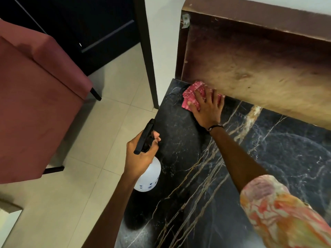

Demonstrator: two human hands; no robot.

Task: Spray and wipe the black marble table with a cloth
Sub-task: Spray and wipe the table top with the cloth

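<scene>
1. Gripping the white spray bottle (149, 176) by its black trigger head, the left hand (141, 154) holds it over the table's near left edge, fingers curled round the neck.
2. The black marble table (268, 167), veined in gold and white, shows no visible wet sheen, so I cannot tell how much has been sprayed or wiped.
3. The right hand (207, 108) presses flat, fingers spread, on the folded red patterned cloth (192, 94) at the far left corner; wiping looks underway, with most of the slab likely left.
4. Beyond, a brown wooden panel (250, 68) overhangs the table; left, a pink upholstered chair (35, 104) stands on pale floor tiles (71, 203).
</scene>
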